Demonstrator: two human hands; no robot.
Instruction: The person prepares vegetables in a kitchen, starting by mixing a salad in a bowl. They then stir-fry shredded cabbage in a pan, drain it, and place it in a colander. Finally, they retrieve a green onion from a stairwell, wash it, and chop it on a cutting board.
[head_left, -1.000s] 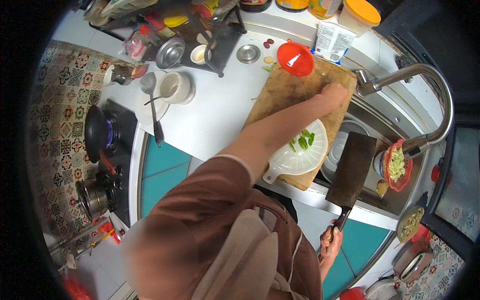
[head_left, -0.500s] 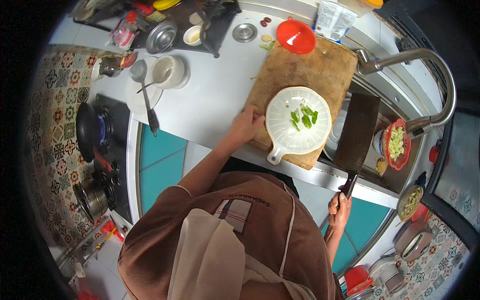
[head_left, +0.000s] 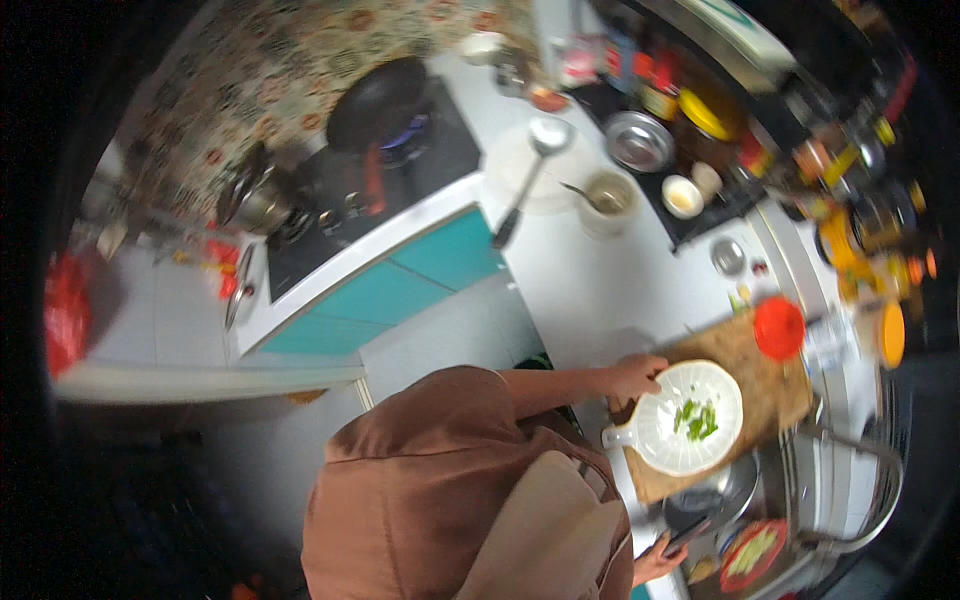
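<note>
The white ribbed dish with a short handle [head_left: 655, 445] sits on the wooden cutting board [head_left: 770, 398], with cut green pepper pieces [head_left: 697, 420] in it. My left hand [head_left: 637, 377] is closed at the dish's rim, its fingers against the edge. Low in the view, my right hand [head_left: 655, 562] grips the dark handle of a cleaver [head_left: 690, 535]. Its blade is blurred and lies over the sink beside the board. A red bowl [head_left: 779, 328] stands on the board's far part.
A wok [head_left: 380, 105] stands over a blue flame on the stove, its red handle toward me. On the counter are a ladle [head_left: 522, 190] and a pale crock [head_left: 608, 203]. A red basket of chopped pale-green vegetable [head_left: 752, 553] is by the sink, under the curved faucet [head_left: 885, 490].
The view has swung left toward the stove, so the board and sink now lie at the right. My left hand has moved from beside the board to the dish's rim. My right hand keeps the cleaver.
</note>
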